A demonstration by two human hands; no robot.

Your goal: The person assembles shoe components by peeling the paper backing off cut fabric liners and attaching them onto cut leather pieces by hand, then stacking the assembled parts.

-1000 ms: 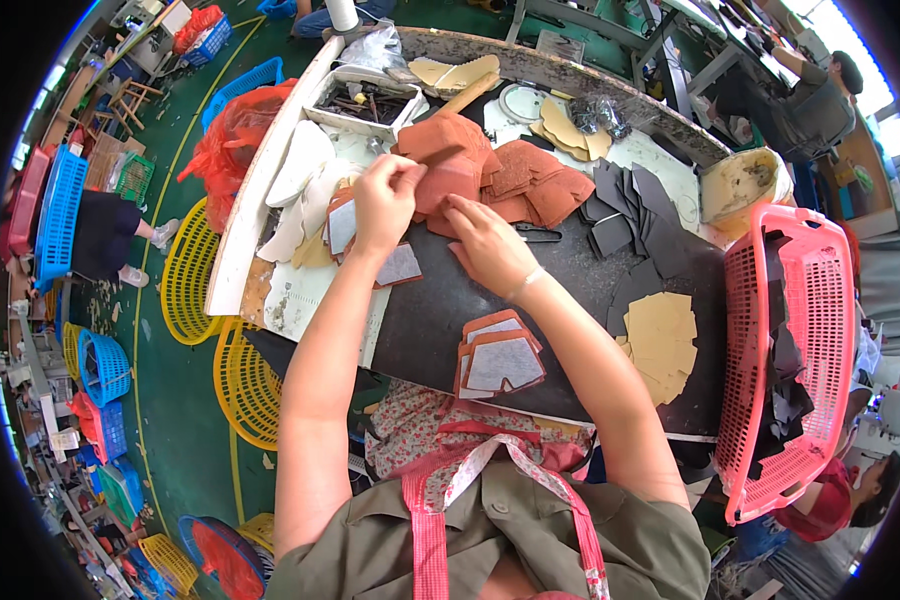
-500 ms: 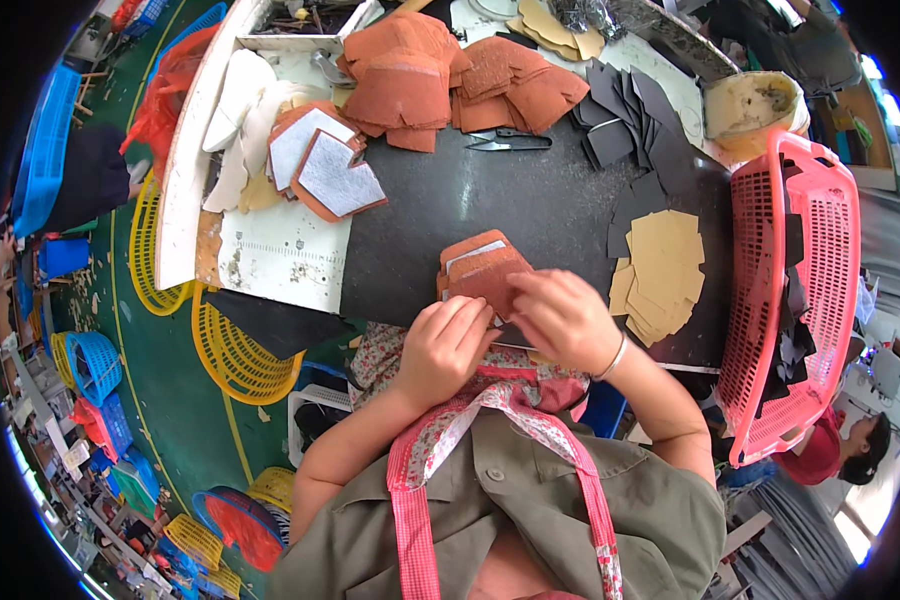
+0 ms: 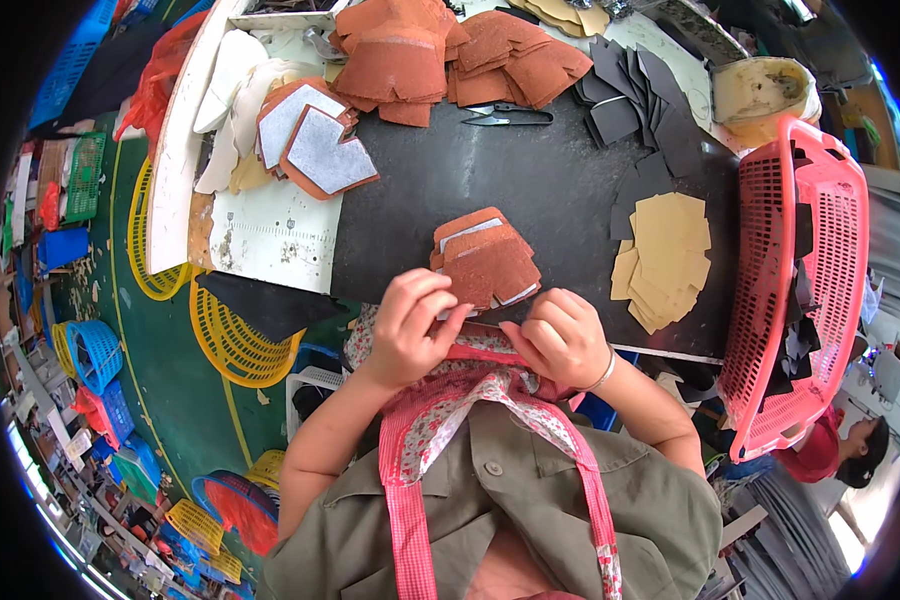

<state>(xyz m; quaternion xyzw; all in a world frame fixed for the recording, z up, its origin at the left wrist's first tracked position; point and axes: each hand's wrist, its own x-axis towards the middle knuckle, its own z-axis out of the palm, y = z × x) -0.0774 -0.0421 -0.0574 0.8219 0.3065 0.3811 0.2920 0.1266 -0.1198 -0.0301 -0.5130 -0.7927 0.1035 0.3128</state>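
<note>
A small stack of brown leather pieces (image 3: 492, 278), some with pale grey backing showing at their edges, lies at the table's near edge. My left hand (image 3: 410, 325) is at the stack's lower left corner, its thumb and fingers pinched together. Whatever is between those fingertips is too small to make out. Just below the stack's right corner is my right hand (image 3: 562, 338), fingers curled in and thumb pressed toward them; its grip is hidden. Two backed brown pieces (image 3: 332, 150) lie overlapping at the left, grey side up.
Larger piles of brown pieces (image 3: 395, 70) stand at the back, with thread snips (image 3: 508, 116) before them. Black pieces (image 3: 670, 120) and tan pieces (image 3: 670, 260) lie to the right. A pink basket (image 3: 840, 250) stands at the table's right edge, yellow baskets (image 3: 240, 335) at the left.
Both hands have drawn back from the top of the stack toward me and apart; the right moved down off its right side. The stack now lies uncovered on the table.
</note>
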